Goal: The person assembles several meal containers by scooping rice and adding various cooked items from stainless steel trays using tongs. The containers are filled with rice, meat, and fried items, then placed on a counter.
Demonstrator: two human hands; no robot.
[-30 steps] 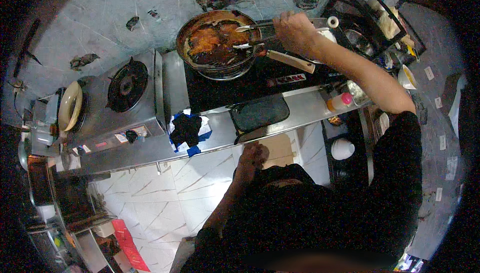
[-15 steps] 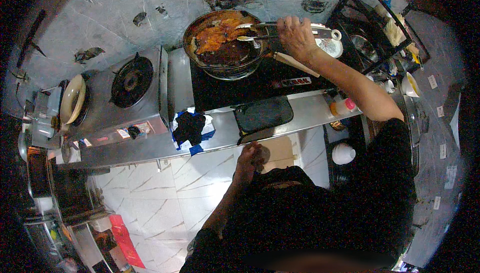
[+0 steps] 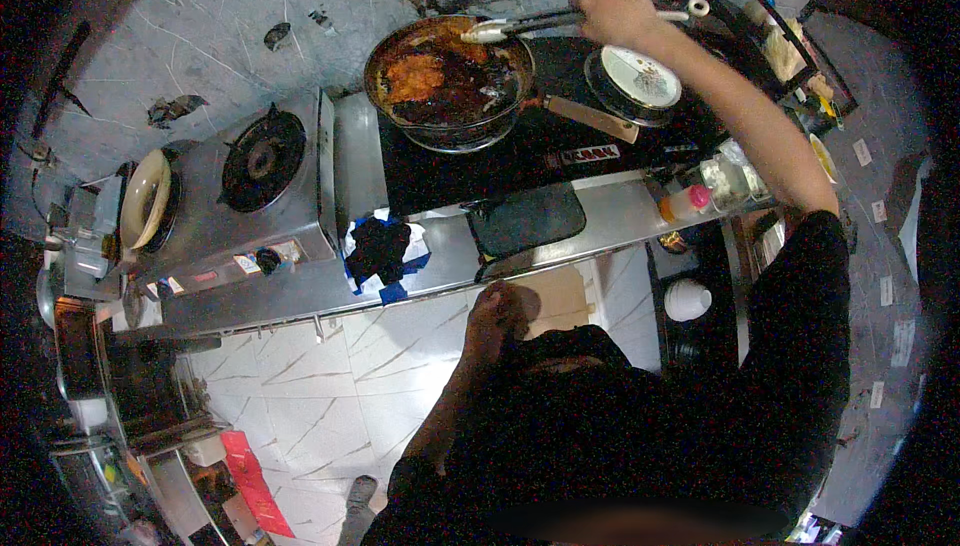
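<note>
Right-hand fingers (image 3: 598, 4) wrapped around slim, pale-tipped tongs (image 3: 508, 30) at a round pan (image 3: 440, 134) of crusty, orange-brown food (image 3: 413, 78)

Right hand (image 3: 620, 16) has shifted toward the wall (image 3: 350, 16) — the tongs (image 3: 490, 32), spread earlier, now bring their tips together.

Dim overall, grainy w/ colour speckle. White veined tile floor (image 3: 300, 416) brightest, glare nr lower ctr. Silver steel worktop (image 3: 447, 258) has soft reflections. Fisheye bends edges; corners v. dark.
</note>
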